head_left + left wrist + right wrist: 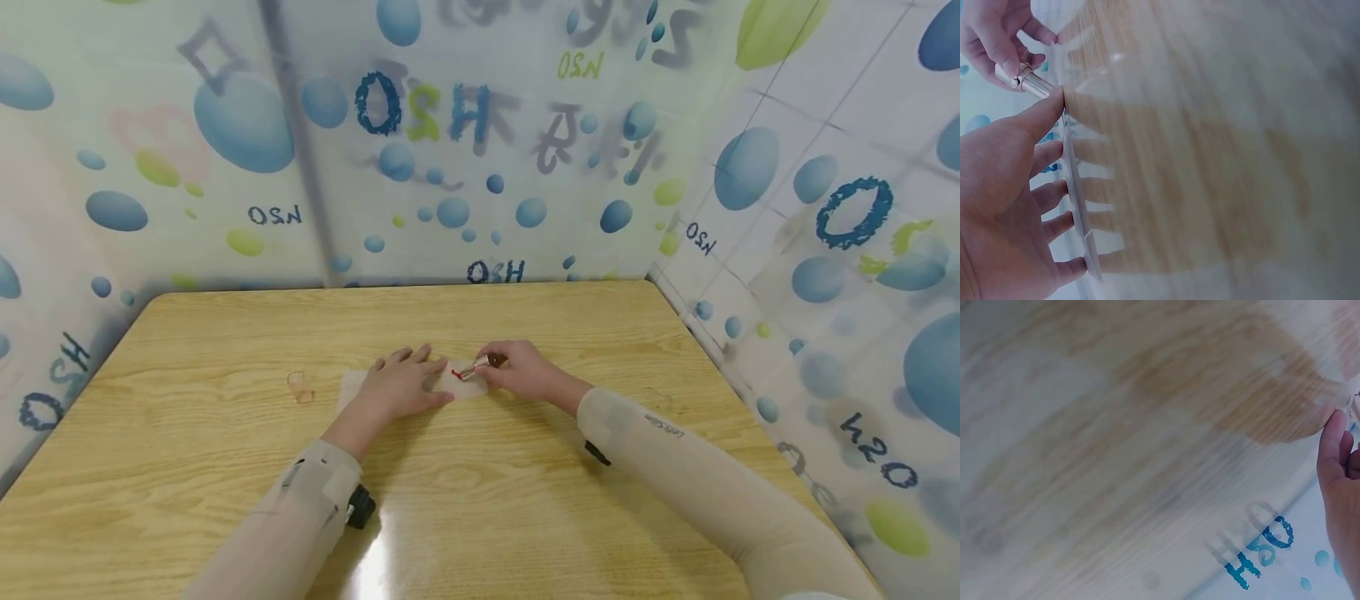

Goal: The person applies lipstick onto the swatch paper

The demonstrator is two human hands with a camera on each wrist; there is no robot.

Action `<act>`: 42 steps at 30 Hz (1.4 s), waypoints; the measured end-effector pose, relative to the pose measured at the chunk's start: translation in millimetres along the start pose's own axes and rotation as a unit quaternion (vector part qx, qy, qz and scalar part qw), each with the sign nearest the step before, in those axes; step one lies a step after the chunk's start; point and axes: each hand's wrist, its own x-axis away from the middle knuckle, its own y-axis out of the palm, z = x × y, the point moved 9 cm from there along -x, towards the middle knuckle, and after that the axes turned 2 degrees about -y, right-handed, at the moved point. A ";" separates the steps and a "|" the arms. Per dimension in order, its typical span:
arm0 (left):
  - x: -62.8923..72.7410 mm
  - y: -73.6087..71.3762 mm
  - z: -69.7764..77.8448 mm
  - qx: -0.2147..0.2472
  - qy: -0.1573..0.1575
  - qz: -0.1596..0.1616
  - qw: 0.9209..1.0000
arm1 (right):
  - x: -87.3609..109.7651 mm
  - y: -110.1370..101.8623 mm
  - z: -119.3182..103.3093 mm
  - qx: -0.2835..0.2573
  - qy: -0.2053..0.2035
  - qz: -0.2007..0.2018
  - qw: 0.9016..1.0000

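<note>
My right hand (528,371) pinches a lipstick (472,367) with a shiny metal tube, tilted with its red end down at a thin white sheet of paper (351,388). A small red mark (455,374) shows on the sheet by the tip. My left hand (401,387) rests on the paper with fingers spread, its thumb towards the lipstick. In the left wrist view, the fingertips press along the sheet's surface and the lipstick tube (1036,85) stands just beyond the thumb. The right wrist view catches only part of my right hand (1342,472) at the edge.
The wooden table (465,500) reaches back to a wall covered with printed blue and green bubbles and letters. Left of the paper lies a small see-through pinkish item (302,387). A tiled wall (795,250) runs along the right side.
</note>
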 end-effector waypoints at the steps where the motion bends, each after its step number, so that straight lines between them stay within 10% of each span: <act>1: 0.0 -0.1 -0.1 0.002 0.001 0.000 1.000 | 0.5 -0.1 0.5 -0.002 0.001 -0.001 1.000; 42: 0.5 -0.8 2.3 0.009 0.008 -0.002 1.000 | 40.5 -15.7 13.1 0.015 -0.011 0.018 1.000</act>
